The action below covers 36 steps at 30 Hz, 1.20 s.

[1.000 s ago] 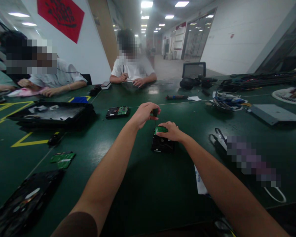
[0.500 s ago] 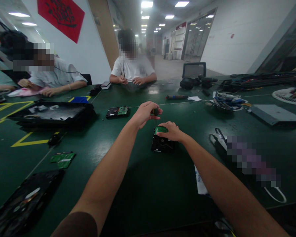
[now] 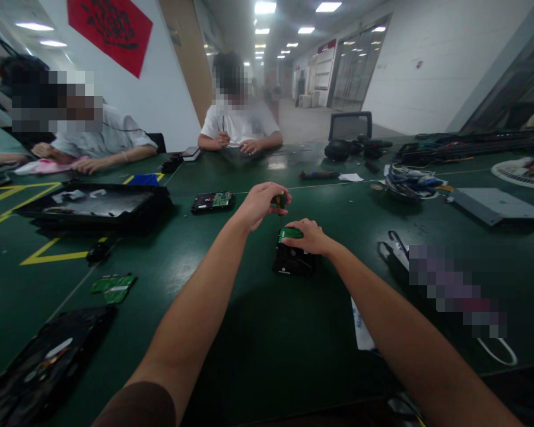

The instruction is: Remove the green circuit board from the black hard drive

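Observation:
A black hard drive [image 3: 292, 261] with a green circuit board [image 3: 289, 233] at its far end lies on the table in front of me. My right hand [image 3: 312, 236] is closed around the drive's far right side, thumb across the board. Above the far left corner, my left hand [image 3: 263, 206] grips a screwdriver [image 3: 280, 201] with a dark and yellow handle. Its thin shaft points down at the drive's edge; whether the tip sits in a screw is too small to tell.
Another hard drive [image 3: 212, 201] lies beyond my left forearm. A black tray [image 3: 160, 198], a loose circuit board [image 3: 114, 287] and a larger dark drive [image 3: 48, 362] are at left. At right are a lanyard [image 3: 394, 252], a grey metal box [image 3: 501, 204] and bundled cables [image 3: 412, 181]. Co-workers sit across.
The screwdriver handle has turned slightly in my left hand, showing more yellow. Both my hands stay in nearly the same place, and the drive has not moved.

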{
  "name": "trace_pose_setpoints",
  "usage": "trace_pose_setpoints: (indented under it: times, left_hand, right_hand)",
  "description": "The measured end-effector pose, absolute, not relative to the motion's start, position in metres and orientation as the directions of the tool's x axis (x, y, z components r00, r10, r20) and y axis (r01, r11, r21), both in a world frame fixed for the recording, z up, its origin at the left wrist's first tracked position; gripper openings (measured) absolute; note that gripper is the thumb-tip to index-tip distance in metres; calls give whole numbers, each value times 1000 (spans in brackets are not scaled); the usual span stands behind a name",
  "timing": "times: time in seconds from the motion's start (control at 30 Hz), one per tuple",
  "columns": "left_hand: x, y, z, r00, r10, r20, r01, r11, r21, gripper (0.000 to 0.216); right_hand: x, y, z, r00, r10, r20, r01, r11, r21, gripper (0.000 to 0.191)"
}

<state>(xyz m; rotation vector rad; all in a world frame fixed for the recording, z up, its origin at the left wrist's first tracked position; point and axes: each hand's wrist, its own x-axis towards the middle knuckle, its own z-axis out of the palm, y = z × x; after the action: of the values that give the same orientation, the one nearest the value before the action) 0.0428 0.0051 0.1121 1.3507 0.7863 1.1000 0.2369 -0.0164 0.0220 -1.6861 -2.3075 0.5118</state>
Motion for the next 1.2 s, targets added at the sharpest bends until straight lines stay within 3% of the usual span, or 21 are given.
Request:
trace_pose_setpoints:
  times: [0.27,0.5,0.73,1.0,1.2]
  left_hand:
    - [40,6,112,308,925,221,11,-236,972,16]
    - [43,1,115,319,942,103,-131,-63,989,10]
    - [41,4,115,318,931,177,-105,-151,983,13]
    - [43,3,114,355,923,150,-213,-76,974,12]
    - [43,3,114,350,911,217,-38,-217,975,10]
  right_hand:
    - [238,-16,21,-308,951,-12,868,276,-412,64]
    - [236,-17,24,-306,952,-20,876,274,-397,64]
    - [236,-18,24,-302,953,-18,880,271,-390,64]
    - [235,-20,26,-298,954,-18,881,268,-391,61]
    - [236,-19,26,-306,952,-22,873,271,-406,63]
